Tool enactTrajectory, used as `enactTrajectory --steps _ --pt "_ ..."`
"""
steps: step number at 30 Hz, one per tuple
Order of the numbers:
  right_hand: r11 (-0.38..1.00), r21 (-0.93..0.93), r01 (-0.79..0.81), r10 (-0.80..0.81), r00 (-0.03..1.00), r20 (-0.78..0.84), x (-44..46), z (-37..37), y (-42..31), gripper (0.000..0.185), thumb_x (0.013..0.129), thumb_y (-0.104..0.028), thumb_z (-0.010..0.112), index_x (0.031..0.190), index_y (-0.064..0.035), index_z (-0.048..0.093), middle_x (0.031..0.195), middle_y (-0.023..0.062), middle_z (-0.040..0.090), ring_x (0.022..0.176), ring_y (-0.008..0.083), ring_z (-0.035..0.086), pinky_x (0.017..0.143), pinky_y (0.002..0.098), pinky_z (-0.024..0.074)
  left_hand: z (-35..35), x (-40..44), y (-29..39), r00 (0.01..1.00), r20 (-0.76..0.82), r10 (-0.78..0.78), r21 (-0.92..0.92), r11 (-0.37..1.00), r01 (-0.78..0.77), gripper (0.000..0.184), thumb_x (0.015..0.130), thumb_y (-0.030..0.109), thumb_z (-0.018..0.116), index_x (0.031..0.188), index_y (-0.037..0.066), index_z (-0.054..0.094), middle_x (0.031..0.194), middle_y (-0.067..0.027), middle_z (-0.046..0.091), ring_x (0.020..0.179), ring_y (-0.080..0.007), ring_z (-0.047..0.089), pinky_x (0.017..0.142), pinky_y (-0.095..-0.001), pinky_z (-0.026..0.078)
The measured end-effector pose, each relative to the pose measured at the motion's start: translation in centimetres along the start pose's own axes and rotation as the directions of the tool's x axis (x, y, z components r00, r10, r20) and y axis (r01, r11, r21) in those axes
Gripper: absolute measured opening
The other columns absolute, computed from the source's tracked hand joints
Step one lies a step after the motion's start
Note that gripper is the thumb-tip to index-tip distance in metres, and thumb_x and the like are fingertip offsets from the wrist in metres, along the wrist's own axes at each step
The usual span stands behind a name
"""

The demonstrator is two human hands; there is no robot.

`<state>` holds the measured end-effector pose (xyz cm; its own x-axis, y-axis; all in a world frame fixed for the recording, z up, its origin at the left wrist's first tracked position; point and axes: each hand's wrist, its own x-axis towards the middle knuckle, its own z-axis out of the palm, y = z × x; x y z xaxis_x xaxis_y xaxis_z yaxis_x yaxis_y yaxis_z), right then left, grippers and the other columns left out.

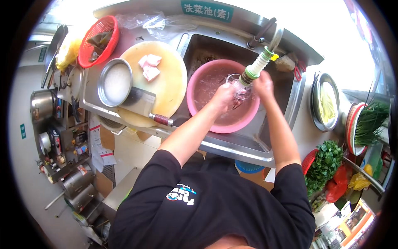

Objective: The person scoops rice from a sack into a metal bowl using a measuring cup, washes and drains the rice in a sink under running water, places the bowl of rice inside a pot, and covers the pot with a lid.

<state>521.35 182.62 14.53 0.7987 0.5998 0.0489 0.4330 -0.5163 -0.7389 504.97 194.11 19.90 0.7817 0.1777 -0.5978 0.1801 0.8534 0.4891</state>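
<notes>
Head view, nozzle (257, 66), slanting down-left (over basin (192, 99))

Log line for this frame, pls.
left hand: over pink basin, grip unclear | right hand: by faucet extension, grip unclear | basin: in sink, murky water

Kitchen, likely commercial: teal sign (206, 10) with white Chinese characters, reading vegetable-washing sink, above deep stainless-steel sink (228, 150). Round pink plastic basin (222, 128) of water inside. Thick, round, pale-yellow chopping board (171, 76) alongside, broad steel cleaver (141, 103) with reddish-brown handle resting on it. Red perforated plastic basket (99, 26) near board. Cylindrical silver metal pot (41, 106) at left; leafy green herb bunch (325, 166) and long dark-green chive-like stalks (372, 124) at right.
</notes>
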Motion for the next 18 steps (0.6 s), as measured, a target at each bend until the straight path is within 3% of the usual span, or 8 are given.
enactTrajectory --steps 1,2,4,8,10,12,14,18 --pt "0.914 0.39 -0.115 0.152 0.986 -0.065 3.3 -3.3 -3.1 0.039 0.091 -0.021 0.054 0.123 0.0002 0.054 0.114 0.0172 0.061 0.107 0.0239 0.058 0.091 0.0353 0.045 0.1 -0.2 0.1 0.999 -0.007 0.048 0.085 0.995 -0.047 0.019 0.094 0.017 0.05 0.108 0.007 0.056 0.083 -0.0046 0.064 0.069 -0.0151 0.061 0.057 -0.0299 0.049" --pt "0.943 0.311 -0.113 0.154 0.982 -0.108 3.7 -2.7 -2.0 0.044 0.09 -0.02 0.057 0.126 0.0033 0.05 0.116 0.0191 0.059 0.106 0.0243 0.058 0.092 0.0349 0.0446 0.9 0.2 -0.2 0.997 0.011 0.07 0.191 0.979 -0.071 0.018 0.091 0.013 0.052 0.107 0.005 0.056 0.081 -0.0045 0.062 0.068 -0.014 0.06 0.057 -0.0282 0.049" --pt "0.764 0.63 -0.14 0.197 0.98 -0.021 8.8 -2.6 -2.4 0.028 0.087 -0.018 0.062 0.107 -0.0011 0.052 0.093 0.0076 0.058 0.084 0.0178 0.054 0.077 0.034 0.0465 -0.4 0.1 -1.2 0.975 0.007 0.221 0.394 0.896 -0.206 0.017 0.086 0.006 0.053 0.102 0.003 0.056 0.079 -0.0045 0.061 0.064 -0.0121 0.058 0.056 -0.0253 0.048" --pt "0.708 0.705 0.045 0.091 0.984 -0.155 13.9 0.6 -2.2 0.035 0.083 -0.01 0.065 0.113 -0.0015 0.049 0.095 0.0037 0.055 0.082 0.0162 0.051 0.074 0.029 0.0438 -1.5 -2.1 -1.0 0.972 -0.086 0.22 0.389 0.905 -0.17 0.022 0.087 0.007 0.053 0.108 -0.001 0.05 0.076 -0.0058 0.058 0.056 -0.011 0.054 0.049 -0.0253 0.045" --pt "0.833 0.534 0.146 -0.074 0.985 -0.155 15.5 1.8 -0.6 0.053 0.081 -0.004 0.057 0.13 0.0045 0.04 0.121 0.0134 0.051 0.113 0.0241 0.048 0.099 0.0327 0.0354 -2.0 -3.2 -1.2 0.949 -0.148 0.278 0.417 0.888 -0.195 0.024 0.088 0.008 0.054 0.109 -0.003 0.048 0.075 -0.0056 0.057 0.057 -0.0111 0.055 0.048 -0.0256 0.045" --pt "0.843 0.506 0.18 -0.222 0.975 0.022 15.5 0.7 1.9 0.067 0.086 -0.003 0.056 0.144 0.0042 0.024 0.142 0.0168 0.038 0.134 0.023 0.033 0.108 0.0313 0.0279 -3.5 -3.0 -2.0 0.94 -0.139 0.311 0.495 0.844 -0.206 0.027 0.087 0.008 0.054 0.111 -0.003 0.046 0.074 -0.005 0.055 0.058 -0.0116 0.055 0.047 -0.0264 0.045" --pt "0.953 0.238 0.19 -0.204 0.978 0.036 13.1 -0.5 4.0 0.059 0.089 -0.007 0.054 0.142 0.0026 0.031 0.139 0.0162 0.042 0.124 0.0221 0.044 0.103 0.0325 0.0342 -3.9 -3.2 -2.3 0.926 -0.171 0.335 0.558 0.808 -0.189 0.026 0.089 0.008 0.053 0.111 -0.002 0.046 0.074 -0.0051 0.056 0.059 -0.0121 0.056 0.047 -0.0267 0.045" --pt "0.923 0.384 -0.034 -0.05 0.977 0.206 -0.4 0.1 0.2 0.046 0.095 -0.017 0.052 0.137 -0.0007 0.041 0.133 0.012 0.049 0.123 0.0215 0.046 0.103 0.0329 0.0341 -2.2 -5.4 -0.4 0.931 -0.155 0.332 0.28 0.918 -0.28 0.02 0.093 0.011 0.05 0.109 -0.001 0.048 0.074 -0.0057 0.056 0.057 -0.0127 0.056 0.045 -0.0273 0.045"
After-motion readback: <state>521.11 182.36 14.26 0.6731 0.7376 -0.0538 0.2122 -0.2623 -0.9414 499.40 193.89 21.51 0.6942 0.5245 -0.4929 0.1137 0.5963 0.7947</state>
